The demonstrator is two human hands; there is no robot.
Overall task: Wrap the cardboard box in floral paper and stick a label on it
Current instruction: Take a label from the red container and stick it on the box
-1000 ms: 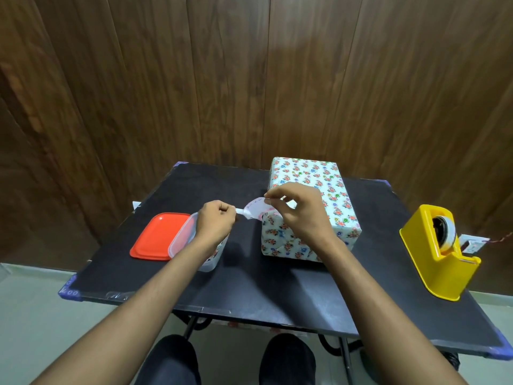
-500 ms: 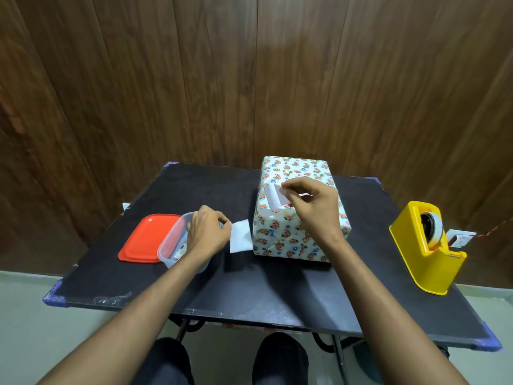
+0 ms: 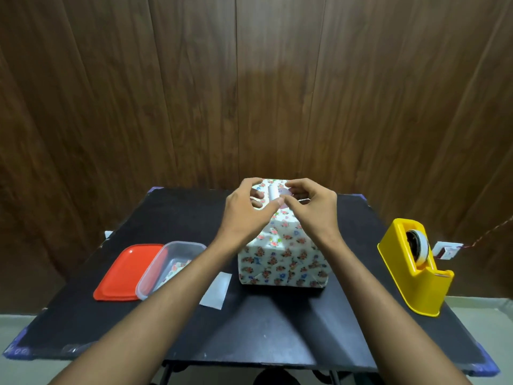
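From the head view we see both hands meeting over the far top of the box [image 3: 283, 259], which sits wrapped in floral paper near the middle of the black bench [image 3: 277, 329]. Half a second ago the left hand [image 3: 244, 215] rested by the clear container [image 3: 172, 265] at the left; now it has come across to the box, its fingers curled, thumb and forefinger pinching the small white label [image 3: 273, 193] that curls up from the box top. The right hand [image 3: 313, 212] was already over the box and stays there, fingers curled, its fingertips pinching the other edge of the same label. So each grip is clamped on the label, which hangs just above or on the paper; we cannot tell whether it touches.

A white backing slip [image 3: 216, 290], held by the left hand 1 second ago, now lies flat on the bench between the container and the box. The red lid [image 3: 126, 270] lies just left of the container, partly tucked under it. The yellow tape dispenser [image 3: 413, 268] stands at the right edge, well apart from the box.
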